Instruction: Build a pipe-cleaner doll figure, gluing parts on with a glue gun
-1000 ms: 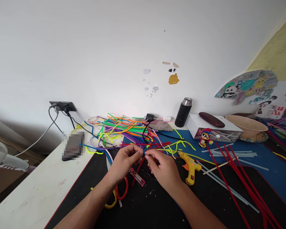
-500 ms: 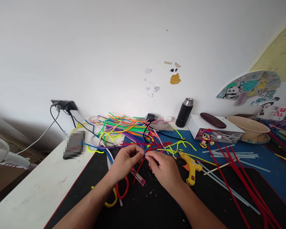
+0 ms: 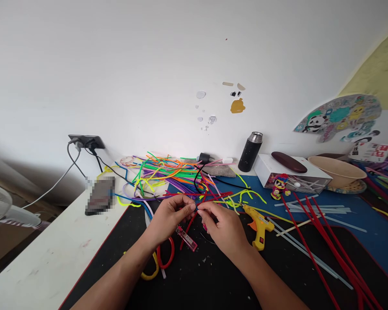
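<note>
My left hand (image 3: 174, 217) and my right hand (image 3: 221, 224) meet over the black mat (image 3: 194, 284), with thumbs and forefingers pinched almost tip to tip. Between the fingertips shows a tiny bluish bit, too small to name. A little pink is visible under my right fingers, mostly hidden. Below my left hand lies a small pink case with a label (image 3: 186, 239). Beside it are scissors' red handle loops (image 3: 166, 258), partly covered by my left wrist. A red pipe cleaner (image 3: 189, 226) runs beneath the hands.
Behind the hands spreads a pile of coloured pipe cleaners (image 3: 177, 174). A yellow glue gun (image 3: 258, 226) lies to the right, near clear glue sticks (image 3: 313, 254) and long red pipe cleaners (image 3: 336, 249). A black flask (image 3: 250, 153), white box (image 3: 261, 172) and small figurine (image 3: 280, 187) stand behind.
Both hands stay pinched together in nearly the same spot, with only slight finger movement. Nothing on the table has visibly moved.
</note>
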### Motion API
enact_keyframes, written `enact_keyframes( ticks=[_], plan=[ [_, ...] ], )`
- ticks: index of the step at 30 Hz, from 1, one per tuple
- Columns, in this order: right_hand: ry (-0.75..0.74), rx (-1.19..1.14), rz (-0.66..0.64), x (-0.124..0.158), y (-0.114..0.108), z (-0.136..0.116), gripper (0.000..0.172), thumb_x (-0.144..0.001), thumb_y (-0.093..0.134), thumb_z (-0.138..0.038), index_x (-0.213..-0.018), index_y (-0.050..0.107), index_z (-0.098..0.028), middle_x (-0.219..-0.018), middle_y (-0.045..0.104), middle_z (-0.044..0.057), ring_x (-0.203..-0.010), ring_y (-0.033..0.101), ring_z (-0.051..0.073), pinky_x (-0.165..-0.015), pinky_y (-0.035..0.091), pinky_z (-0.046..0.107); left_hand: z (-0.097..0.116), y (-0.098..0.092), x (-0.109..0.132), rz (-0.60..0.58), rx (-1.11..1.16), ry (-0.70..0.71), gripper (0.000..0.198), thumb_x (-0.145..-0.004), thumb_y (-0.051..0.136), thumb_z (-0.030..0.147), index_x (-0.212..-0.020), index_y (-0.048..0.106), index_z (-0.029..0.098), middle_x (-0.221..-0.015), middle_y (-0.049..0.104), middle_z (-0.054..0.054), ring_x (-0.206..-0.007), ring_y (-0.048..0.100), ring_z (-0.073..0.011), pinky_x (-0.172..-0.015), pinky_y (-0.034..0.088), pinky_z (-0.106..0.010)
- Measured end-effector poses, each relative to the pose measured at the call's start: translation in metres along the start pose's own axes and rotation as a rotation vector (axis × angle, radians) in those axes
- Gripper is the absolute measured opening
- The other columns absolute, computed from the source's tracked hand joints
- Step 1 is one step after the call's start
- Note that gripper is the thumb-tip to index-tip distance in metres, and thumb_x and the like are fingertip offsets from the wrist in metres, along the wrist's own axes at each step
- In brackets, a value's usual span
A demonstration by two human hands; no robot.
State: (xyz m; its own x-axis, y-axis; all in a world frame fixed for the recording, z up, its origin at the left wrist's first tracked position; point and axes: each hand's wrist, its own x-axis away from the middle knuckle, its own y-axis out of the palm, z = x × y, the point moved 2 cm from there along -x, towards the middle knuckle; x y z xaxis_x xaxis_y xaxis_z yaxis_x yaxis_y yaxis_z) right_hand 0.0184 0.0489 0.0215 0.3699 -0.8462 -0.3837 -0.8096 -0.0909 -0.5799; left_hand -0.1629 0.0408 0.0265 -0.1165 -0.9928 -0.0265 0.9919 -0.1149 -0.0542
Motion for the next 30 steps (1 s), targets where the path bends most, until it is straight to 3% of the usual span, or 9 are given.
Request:
enact_keyframes(
  ticks=[13,20,25,30],
  plan=[
    [-0.017,0.019,-0.001,0.0006,-0.0005,-0.0005,0.017,-0.102,0.057,-0.029,-0.099,0.073,-0.026,-0.072,0.075,0.001,-0.062,0.071,0.019,-0.064,0.053,0.028,-0.0018,0.0014,-0.0008,0.004,0.265,-0.12,0.04,-0.07,0.09,0.048,-0.084,0.075,0.015,-0.07,0.068,-0.002,-0.06,0.058,-0.0118,-0.053,0.043,-0.022],
    [0.03,-0.108,-0.006,-0.0004,-0.0016,-0.0011,0.017,-0.101,0.057,-0.029,-0.097,0.072,-0.024,-0.07,0.071,0.0,-0.049,0.063,0.013,-0.051,0.048,0.022,-0.0066,-0.0012,0.0004,-0.121,0.504,-0.246,0.036,-0.072,0.092,0.039,-0.089,0.074,0.013,-0.069,0.069,-0.002,-0.056,0.062,-0.0103,-0.049,0.045,-0.018],
    [0.109,-0.271,-0.08,-0.0001,0.0001,0.0013,0.018,-0.101,0.057,-0.033,-0.096,0.071,-0.023,-0.069,0.066,-0.003,-0.047,0.061,0.011,-0.048,0.047,0.02,-0.0076,-0.0031,-0.0003,-0.217,0.607,-0.288,0.035,-0.08,0.086,0.043,-0.092,0.075,0.012,-0.071,0.071,-0.006,-0.057,0.066,-0.0127,-0.049,0.051,-0.018],
    [0.172,-0.408,-0.14,0.0002,0.0004,0.0005,0.019,-0.1,0.059,-0.036,-0.095,0.07,-0.022,-0.07,0.065,-0.003,-0.045,0.06,0.009,-0.045,0.045,0.019,-0.0074,-0.0043,0.0014,-0.313,0.68,-0.316,0.028,-0.083,0.085,0.035,-0.094,0.078,0.011,-0.072,0.071,-0.006,-0.058,0.067,-0.0121,-0.052,0.055,-0.019]
  ],
)
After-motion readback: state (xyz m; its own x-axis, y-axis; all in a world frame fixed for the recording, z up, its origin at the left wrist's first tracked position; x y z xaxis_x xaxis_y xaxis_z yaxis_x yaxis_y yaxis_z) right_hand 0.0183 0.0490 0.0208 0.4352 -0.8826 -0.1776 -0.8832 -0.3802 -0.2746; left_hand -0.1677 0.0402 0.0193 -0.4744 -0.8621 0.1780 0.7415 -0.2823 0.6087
